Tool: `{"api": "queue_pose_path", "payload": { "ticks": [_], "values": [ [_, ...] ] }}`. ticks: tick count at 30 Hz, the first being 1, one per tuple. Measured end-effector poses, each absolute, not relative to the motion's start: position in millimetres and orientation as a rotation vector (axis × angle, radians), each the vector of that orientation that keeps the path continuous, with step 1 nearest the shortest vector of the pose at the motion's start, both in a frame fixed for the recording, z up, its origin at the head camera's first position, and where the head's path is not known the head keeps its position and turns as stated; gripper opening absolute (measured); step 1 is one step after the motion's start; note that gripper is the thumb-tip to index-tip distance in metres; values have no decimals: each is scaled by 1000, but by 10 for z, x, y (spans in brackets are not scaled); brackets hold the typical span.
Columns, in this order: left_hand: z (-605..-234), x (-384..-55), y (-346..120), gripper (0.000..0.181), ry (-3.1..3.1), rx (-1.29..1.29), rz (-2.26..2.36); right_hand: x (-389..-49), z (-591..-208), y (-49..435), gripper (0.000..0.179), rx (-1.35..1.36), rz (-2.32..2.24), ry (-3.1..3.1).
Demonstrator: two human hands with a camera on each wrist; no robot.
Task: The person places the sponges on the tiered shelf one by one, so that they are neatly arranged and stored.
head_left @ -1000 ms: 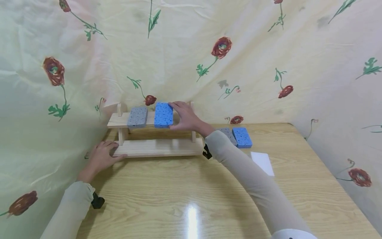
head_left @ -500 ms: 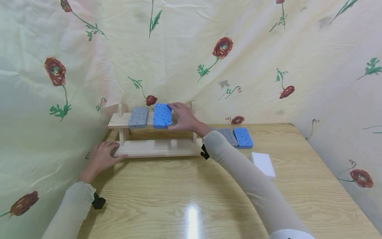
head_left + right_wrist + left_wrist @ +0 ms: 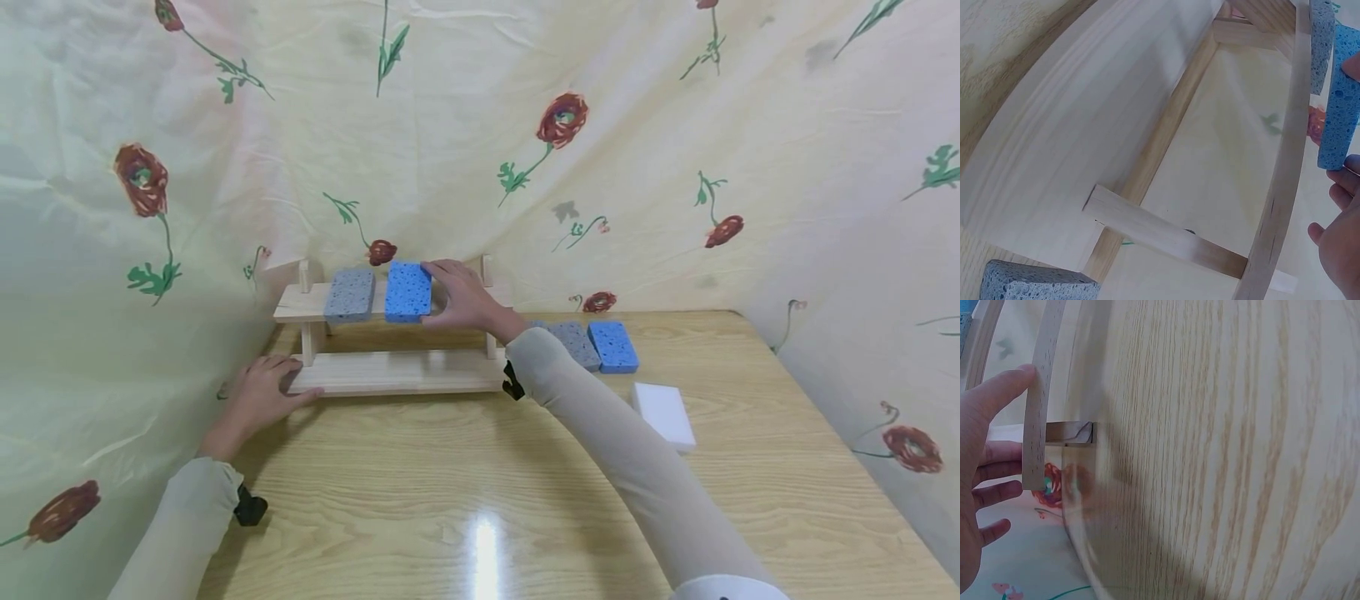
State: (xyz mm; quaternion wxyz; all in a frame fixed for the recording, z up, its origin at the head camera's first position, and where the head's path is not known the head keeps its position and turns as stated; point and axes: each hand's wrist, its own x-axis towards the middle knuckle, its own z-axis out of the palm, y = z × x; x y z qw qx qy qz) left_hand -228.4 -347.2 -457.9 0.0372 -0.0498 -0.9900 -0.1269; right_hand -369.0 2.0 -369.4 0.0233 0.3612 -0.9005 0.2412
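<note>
A two-tier wooden shelf rack [image 3: 397, 372] stands at the back left of the table. My left hand [image 3: 258, 396] grips the left end of its lower board, thumb on the front edge, fingers behind. On the upper board lies a grey speckled sponge [image 3: 349, 294]. Just right of it is a blue speckled sponge [image 3: 407, 292], its lower end at the board's front. My right hand [image 3: 465, 296] pinches this blue sponge by its right side, between thumb below and fingers above. In the right wrist view the blue sponge [image 3: 1339, 100] shows beyond the upper board, beside the grey one.
Right of the rack, partly behind my right forearm, lie another grey sponge [image 3: 576, 346] and another blue sponge [image 3: 613, 347]. A white block [image 3: 663, 415] lies nearer on the wooden table [image 3: 375, 483]. Flowered cloth [image 3: 450, 167] hangs behind and at both sides.
The blue sponge in my right hand has shifted slightly left toward the grey one and a little down. My right forearm has moved slightly left, showing more of the white block. My left hand keeps its grip.
</note>
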Motion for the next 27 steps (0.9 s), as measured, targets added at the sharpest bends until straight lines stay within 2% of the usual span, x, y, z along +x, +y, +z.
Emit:
{"api": "queue_pose_path", "payload": {
  "ticks": [27],
  "values": [
    [-4610, -2296, -3487, 84, -3042, -117, -417, -3757, -3785, -106, 102, 1149, 717, -2796]
  ]
}}
